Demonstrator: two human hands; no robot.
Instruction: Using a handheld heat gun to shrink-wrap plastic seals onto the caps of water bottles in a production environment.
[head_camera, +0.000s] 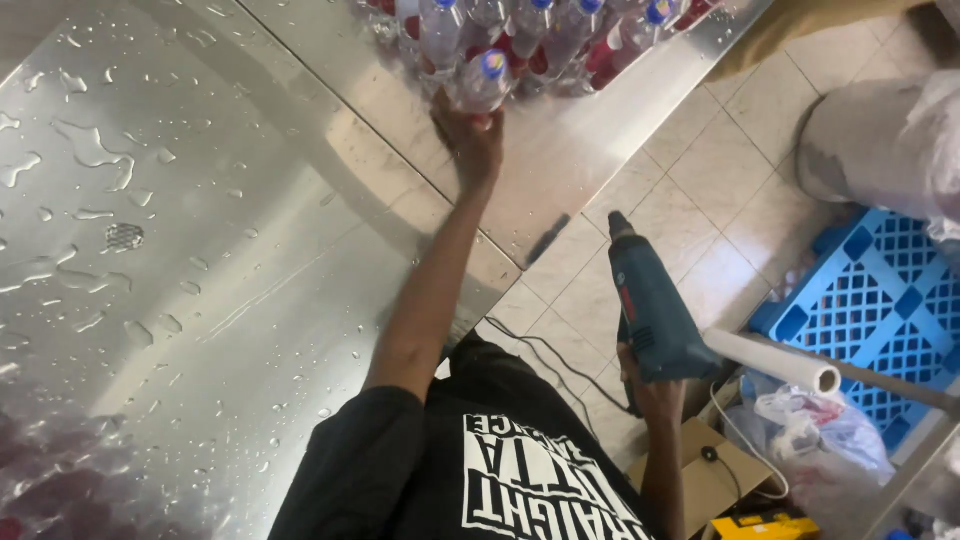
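while reaching: the left hand (470, 140) is stretching out across the wet steel table (200, 250) and closing on the shrink-wrapped pack of bottles (520, 45) at its near edge.
left hand: the fingers are curling around the nearest bottle (482, 80), clamped on it through the clear wrap.
right hand: the right hand (655, 395) is gripping the handle of a blue heat gun (650, 305), fingers wrapped tight, nozzle pointing up and away over the tiled floor (700, 170).
pack: it is sitting at the far end of the table, near the table's right edge, with blue caps and red labels showing.
handling: the pack is probably feeling heavy if the bottles are full; the film is looking slick, and the water drops on the steel are likely letting it slide rather than lift. single bottles are giving under a squeeze.
hold: taking it low at a corner bottle, or under the film's edge, is looking safer than pinching loose wrap.
around: a blue plastic crate (870, 300), a white roll (775, 362) and a cardboard box (705, 470) are lying to the right on the floor.
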